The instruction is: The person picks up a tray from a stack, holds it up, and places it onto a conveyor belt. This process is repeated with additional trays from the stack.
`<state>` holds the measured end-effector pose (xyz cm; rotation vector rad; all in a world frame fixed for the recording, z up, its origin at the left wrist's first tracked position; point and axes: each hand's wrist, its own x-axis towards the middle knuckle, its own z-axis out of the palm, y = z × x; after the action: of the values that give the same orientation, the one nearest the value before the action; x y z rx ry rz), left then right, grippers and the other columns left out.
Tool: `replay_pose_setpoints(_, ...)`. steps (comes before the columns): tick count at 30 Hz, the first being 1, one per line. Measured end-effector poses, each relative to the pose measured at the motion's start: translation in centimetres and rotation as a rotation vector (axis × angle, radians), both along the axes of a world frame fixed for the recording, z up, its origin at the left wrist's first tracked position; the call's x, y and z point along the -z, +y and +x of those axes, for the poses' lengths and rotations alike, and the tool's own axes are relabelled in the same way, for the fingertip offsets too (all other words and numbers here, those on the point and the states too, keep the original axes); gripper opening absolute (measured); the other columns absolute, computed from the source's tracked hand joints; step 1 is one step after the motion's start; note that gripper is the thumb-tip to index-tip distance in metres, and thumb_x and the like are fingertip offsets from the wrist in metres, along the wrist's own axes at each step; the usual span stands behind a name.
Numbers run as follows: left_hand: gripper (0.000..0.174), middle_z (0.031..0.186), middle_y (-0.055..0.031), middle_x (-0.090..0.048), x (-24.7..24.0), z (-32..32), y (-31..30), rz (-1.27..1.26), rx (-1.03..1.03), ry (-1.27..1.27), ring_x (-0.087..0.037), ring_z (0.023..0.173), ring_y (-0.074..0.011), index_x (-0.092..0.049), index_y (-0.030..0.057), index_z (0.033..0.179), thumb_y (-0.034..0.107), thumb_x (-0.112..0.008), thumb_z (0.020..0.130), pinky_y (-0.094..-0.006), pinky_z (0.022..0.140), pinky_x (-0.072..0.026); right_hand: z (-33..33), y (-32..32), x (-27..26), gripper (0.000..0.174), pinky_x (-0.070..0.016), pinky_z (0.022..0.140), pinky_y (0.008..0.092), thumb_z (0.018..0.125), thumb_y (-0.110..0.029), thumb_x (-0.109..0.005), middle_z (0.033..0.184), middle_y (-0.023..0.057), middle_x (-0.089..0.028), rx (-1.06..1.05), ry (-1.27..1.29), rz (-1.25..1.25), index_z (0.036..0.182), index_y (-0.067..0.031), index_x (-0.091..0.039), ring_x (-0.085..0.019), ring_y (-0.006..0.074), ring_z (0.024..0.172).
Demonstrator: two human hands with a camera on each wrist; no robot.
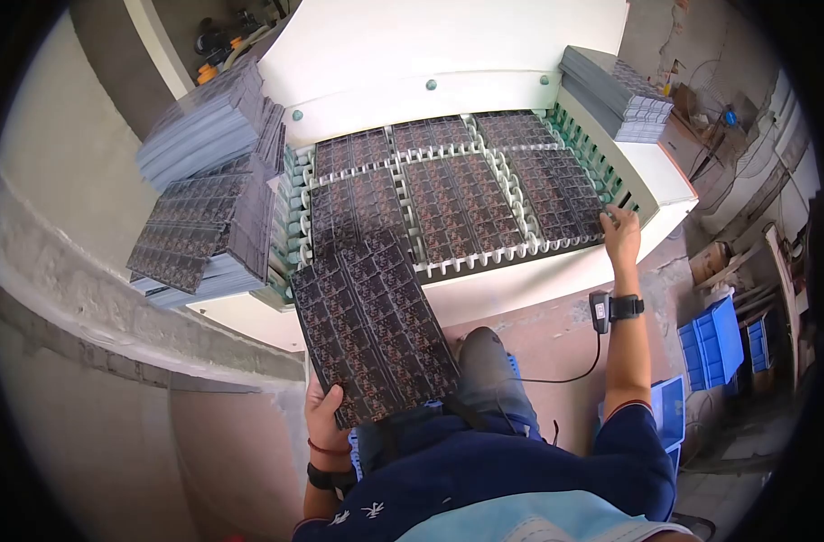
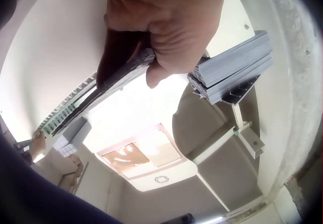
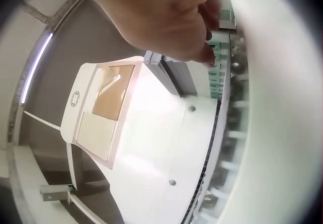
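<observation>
Several thin, dark, patterned panels (image 1: 371, 325) are held near their lower left corner by my left hand (image 1: 326, 415), the thumb on the top face. From the left wrist, the panels (image 2: 101, 95) appear edge-on between the thumb and fingers of the left hand (image 2: 161, 27). My right hand (image 1: 621, 235) is at the outer front corner of a panel (image 1: 556, 194) lying on the machine's rollers, fingers slightly bent. The right wrist view has the right hand (image 3: 166, 22) over the green side rail (image 3: 217, 72); its contact with the panel is hidden there.
More panels (image 1: 461, 203) lie in two rows on the white roller bed (image 1: 484, 265). Tall stacks stand at the left (image 1: 204, 135), and a smaller stack (image 1: 615, 90) at the right. Blue crates (image 1: 712, 341) are on the right floor. A cable (image 1: 565, 378) hangs from the right wrist.
</observation>
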<state>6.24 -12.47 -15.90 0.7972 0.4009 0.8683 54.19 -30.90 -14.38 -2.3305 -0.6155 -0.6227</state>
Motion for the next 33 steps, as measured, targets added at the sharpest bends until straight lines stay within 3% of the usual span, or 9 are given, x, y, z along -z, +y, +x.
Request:
replay_pose_setpoints(3, 0.051, 0.112, -0.0128, -0.053, -0.5, -0.5, -0.1, 0.0, -0.017, 0.023, -0.056, 0.096, -0.0211, -0.037, -0.0016, 0.123, 0.01, -0.059, 0.079, -0.0327, 0.082, -0.0468, -6.4, 2.9, -1.4, 0.02, -0.0457, 0.069, 0.0346, 0.073, -0.011, -0.064, 0.09, 0.0158, -0.059, -0.298, 0.098, 0.151, 0.091, -0.0022, -0.063, -0.057, 0.0281, 0.08)
replay_pose_setpoints(9, 0.05, 0.11, -0.0145, -0.055, -0.5, -1.9, -0.3, 0.002, -0.042, 0.006, -0.058, 0.094, -0.0232, -0.038, -0.0027, 0.122, 0.011, -0.059, 0.078, -0.0347, 0.082, -0.0475, -18.7, 10.6, -1.2, 0.031, -0.0416, 0.083, 0.0367, 0.071, -0.015, -0.066, 0.099, 0.0147, -0.058, -0.789, -0.122, -0.041, 0.1, -0.0032, -0.06, -0.054, 0.0284, 0.095)
replay_pose_setpoints(16, 0.054, 0.111, -0.0122, -0.054, 0.4, -3.9, -0.7, -0.004, -0.03, 0.052, -0.056, 0.095, -0.0199, -0.039, -0.0023, 0.122, 0.013, -0.063, 0.077, -0.0312, 0.082, -0.0458, -22.3, 17.5, 0.7, 0.045, -0.0241, 0.096, 0.0517, 0.074, -0.031, -0.061, 0.105, 0.018, -0.056, -0.792, -0.32, -0.221, 0.107, -0.0018, -0.056, -0.045, 0.0317, 0.111)
replay_pose_setpoints(23, 0.053, 0.112, -0.0119, -0.054, 0.7, -3.7, -0.9, -0.041, -0.022, 0.025, -0.055, 0.097, -0.0197, -0.039, -0.0029, 0.122, 0.012, -0.062, 0.077, -0.0311, 0.084, -0.0447, -22.7, 17.9, 1.0, 0.042, -0.022, 0.098, 0.0522, 0.076, -0.028, -0.059, 0.106, 0.0176, -0.056, -0.77, -0.364, -0.249, 0.108, -0.0012, -0.055, -0.044, 0.0308, 0.113)
replay_pose_setpoints(26, 0.052, 0.112, -0.012, -0.054, 0.6, -3.2, -0.5, -0.054, 0.017, 0.013, -0.055, 0.097, -0.0199, -0.039, -0.0027, 0.122, 0.012, -0.061, 0.078, -0.0313, 0.084, -0.0445, -22.1, 15.3, -0.8, 0.036, -0.0289, 0.095, 0.0485, 0.077, -0.021, -0.059, 0.107, 0.0176, -0.056, -0.796, -0.297, -0.133, 0.107, -0.001, -0.056, -0.047, 0.0304, 0.109)
replay_pose_setpoints(28, 0.051, 0.112, -0.0121, -0.054, 0.8, -2.7, -0.3, -0.04, 0.052, 0.014, -0.055, 0.098, -0.0202, -0.039, -0.0026, 0.123, 0.012, -0.06, 0.079, -0.0315, 0.084, -0.0445, -21.5, 12.7, -1.4, 0.03, -0.0428, 0.082, 0.0398, 0.078, -0.016, -0.06, 0.101, 0.0147, -0.059, -0.878, 0.024, 0.017, 0.103, 0.0011, -0.057, -0.055, 0.0254, 0.096)
replay_pose_setpoints(29, 0.051, 0.112, -0.0121, -0.054, 1.0, -2.5, -0.3, -0.046, 0.054, 0.014, -0.055, 0.098, -0.0202, -0.039, -0.0026, 0.123, 0.012, -0.06, 0.079, -0.0315, 0.084, -0.0445, -21.3, 11.4, -1.0, 0.03, -0.0428, 0.082, 0.0398, 0.078, -0.016, -0.06, 0.101, 0.0147, -0.059, -0.875, 0.026, 0.012, 0.103, 0.0011, -0.057, -0.055, 0.0254, 0.096)
replay_pose_setpoints(31, 0.051, 0.112, -0.0119, -0.054, 1.5, -1.9, -0.1, -0.039, 0.07, 0.016, -0.055, 0.098, -0.0201, -0.038, -0.0028, 0.123, 0.011, -0.059, 0.079, -0.0317, 0.085, -0.0444, -21.3, 8.7, -0.1, 0.025, -0.0488, 0.065, 0.0291, 0.08, -0.015, -0.062, 0.088, 0.0107, -0.062, -0.96, 0.61, 0.194, 0.096, 0.003, -0.059, -0.061, 0.017, 0.078)
replay_pose_setpoints(33, 0.051, 0.113, -0.0119, -0.053, 1.0, -0.8, -0.2, -0.052, 0.085, 0.014, -0.055, 0.098, -0.0201, -0.038, -0.0029, 0.123, 0.011, -0.059, 0.079, -0.0317, 0.084, -0.0446, -21.9, 6.4, 0.5, 0.023, -0.0487, 0.062, 0.0262, 0.08, -0.015, -0.062, 0.082, 0.0083, -0.062, -0.991, 0.944, 0.281, 0.093, 0.0035, -0.059, -0.06, 0.0138, 0.072)
